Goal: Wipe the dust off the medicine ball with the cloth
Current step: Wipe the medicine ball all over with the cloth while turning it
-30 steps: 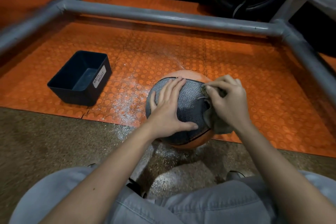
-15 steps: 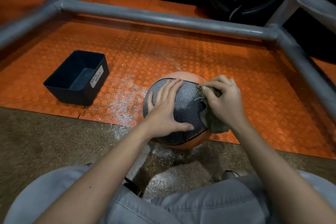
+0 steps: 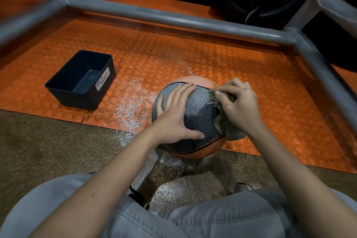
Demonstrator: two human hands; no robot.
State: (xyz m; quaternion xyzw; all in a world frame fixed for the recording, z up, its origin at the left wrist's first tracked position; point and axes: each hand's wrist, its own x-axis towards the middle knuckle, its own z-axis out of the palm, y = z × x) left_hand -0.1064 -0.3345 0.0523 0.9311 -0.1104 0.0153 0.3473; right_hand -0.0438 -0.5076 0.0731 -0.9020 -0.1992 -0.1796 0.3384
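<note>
Although most of the view is filled by an orange studded mat [image 3: 270, 87], a strip of brown speckled floor [image 3: 48, 147] is seen along its near edge. The mat is bounded at the far side and at both sides by a grey pipe frame [image 3: 173, 18]. At the bottom of the view, knees in grey trousers [image 3: 222, 216] are shown. A dark waste basket [image 3: 77, 98], marked by a white handwritten label, is set on the mat at the left. The medicine ball [image 3: 201, 116], orange with a grey textured panel, is placed at the seam between mat and floor, near the middle of the view and well apart from the basket. White dust [image 3: 129, 110] is scattered on the mat just left of the ball and on the floor in front of it. The left hand [image 3: 173, 114] is laid flat on the grey panel, with fingers straight and slightly spread and the thumb stretched toward the near side. The right hand [image 3: 239, 108] is curled around a grey-green cloth [image 3: 229, 131], which is pinched between thumb and fingers and pressed against the ball's right side, with a loose end hanging below the hand.
</note>
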